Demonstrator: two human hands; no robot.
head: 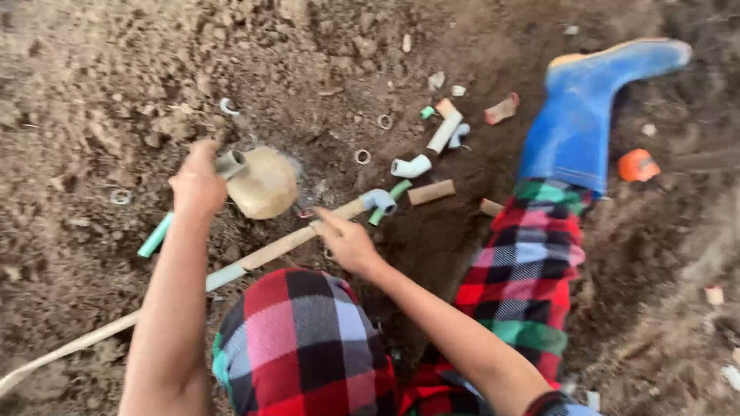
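Loose brown soil (pixel 92 69) filled the frame, strewn at upper centre with short white and tan pipe offcuts (pixel 432 191) and small rings. Left hand (pixel 198 185), closed, gripped a grey pipe end (pixel 230 163) beside a round tan stone (pixel 264 183). Right hand (pixel 348 243), fingers curled, held the long mud-coated pipe (pixel 262 254) at centre. A blue rubber boot (pixel 586 108) lay upper right.

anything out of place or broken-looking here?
Yes. Cut pipe offcuts, loose rings and elbow fittings lie scattered in the dirt. The long pipe under the right hand is mud-smeared and runs askew. The left hand grips a short pipe stub.
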